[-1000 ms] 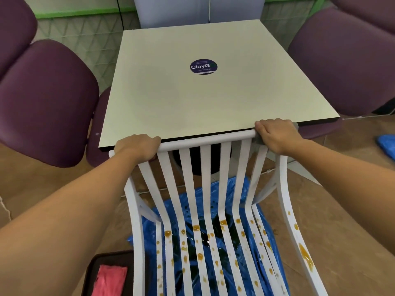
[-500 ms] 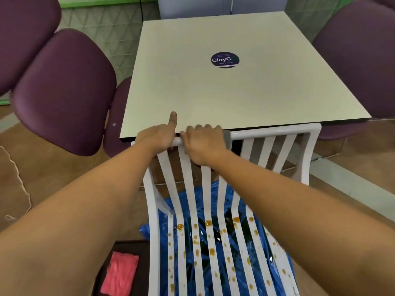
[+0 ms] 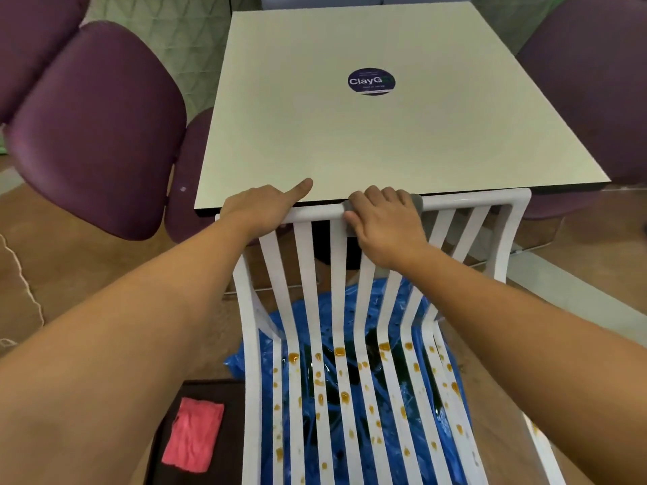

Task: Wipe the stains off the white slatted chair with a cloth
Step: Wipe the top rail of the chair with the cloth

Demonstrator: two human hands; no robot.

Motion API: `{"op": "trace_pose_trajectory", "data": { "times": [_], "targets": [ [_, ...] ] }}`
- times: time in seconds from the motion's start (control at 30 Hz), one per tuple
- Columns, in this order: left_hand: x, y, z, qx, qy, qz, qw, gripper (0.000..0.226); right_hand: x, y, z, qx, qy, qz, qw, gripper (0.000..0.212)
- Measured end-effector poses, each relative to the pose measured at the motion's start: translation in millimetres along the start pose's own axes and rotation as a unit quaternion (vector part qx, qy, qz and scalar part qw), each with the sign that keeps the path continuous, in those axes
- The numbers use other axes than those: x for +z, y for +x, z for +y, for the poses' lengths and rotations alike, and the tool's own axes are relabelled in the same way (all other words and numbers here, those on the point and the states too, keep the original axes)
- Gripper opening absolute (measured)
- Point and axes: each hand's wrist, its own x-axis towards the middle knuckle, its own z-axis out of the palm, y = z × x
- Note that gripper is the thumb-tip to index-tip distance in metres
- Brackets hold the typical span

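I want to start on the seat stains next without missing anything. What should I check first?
1. Cloth in hand: ok, right hand grips grey cloth on the top rail.
2. Chair steadied: ok, left hand holds the rail.
3. Rail clean: ok where visible; under the hands cannot tell.
4. Seat clean: not ok, orange stains dot it.
5. Floor covered: ok, blue plastic sheet lies under the seat.
6. Spare cloth: ok, pink cloth lies on dark tray.

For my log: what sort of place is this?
Probably a cafe or canteen seating area: a square table with a round ClayG sticker, padded purple chairs beside it.
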Motion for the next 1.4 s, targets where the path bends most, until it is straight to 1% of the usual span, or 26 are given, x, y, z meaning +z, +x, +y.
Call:
{"op": "trace_pose_trajectory", "data": {
  "times": [0.07, 0.1, 0.23, 0.33, 0.47, 0.6, 0.83, 1.0, 1.07, 1.17, 1.27, 1.33, 1.4],
  "targets": [
    [0.7, -0.9, -2.5, 0.032, 0.008, -0.001, 0.999, 0.088, -3.7, -7.4, 29.0, 0.015, -0.01, -0.015, 1.0, 0.037],
    [2.5, -2.8, -5.2, 0.053, 0.016, 0.011, 0.998, 0.086, -6.5, -10.3, 43.1, 0.024, -0.013, -0.025, 0.999, 0.038],
    [16.1, -14.5, -19.1, 0.138, 0.086, 0.12, 0.979, 0.073, -17.6, -22.9, 93.2, 0.075, -0.013, -0.052, 0.996, 0.049],
    [20.9, -14.4, -20.4, 0.155, 0.099, 0.145, 0.972, 0.069, -20.2, -28.6, 109.5, 0.086, 0.004, -0.059, 0.995, 0.052],
    [20.1, -12.7, -19.8, 0.154, 0.109, 0.152, 0.97, 0.07, -17.1, -22.4, 106.0, 0.094, 0.006, -0.075, 0.993, 0.045],
    [19.4, -12.6, -12.1, 0.165, 0.113, 0.16, 0.967, 0.071, -16.0, -21.3, 113.1, 0.09, 0.003, -0.075, 0.993, 0.034],
    [18.6, -6.8, -4.6, 0.168, 0.104, 0.155, 0.968, 0.075, -19.7, -26.8, 118.9, 0.103, 0.002, -0.08, 0.991, 0.037],
    [21.0, -8.4, -6.1, 0.14, 0.099, 0.158, 0.972, 0.074, -23.4, -27.6, 123.1, 0.083, 0.019, -0.079, 0.993, 0.035],
    [20.3, -9.6, -4.9, 0.127, 0.106, 0.152, 0.974, 0.075, -26.0, -32.7, 134.9, 0.085, 0.022, -0.076, 0.993, 0.035],
    [19.3, -11.4, -2.8, 0.118, 0.107, 0.145, 0.977, 0.077, -27.7, -44.1, 160.5, 0.11, 0.02, -0.062, 0.992, 0.035],
    [23.0, -12.3, -0.3, 0.117, 0.103, 0.151, 0.976, 0.079, -31.0, -48.7, 174.2, 0.123, 0.009, -0.068, 0.99, 0.037],
    [24.6, -12.5, 6.2, 0.118, 0.096, 0.153, 0.976, 0.076, -30.7, -46.2, 173.2, 0.118, -0.004, -0.065, 0.991, 0.038],
    [28.5, -13.9, 16.0, 0.129, 0.103, 0.147, 0.975, 0.066, -30.4, -45.2, 171.8, 0.121, -0.006, -0.078, 0.99, 0.037]
  ]
}}
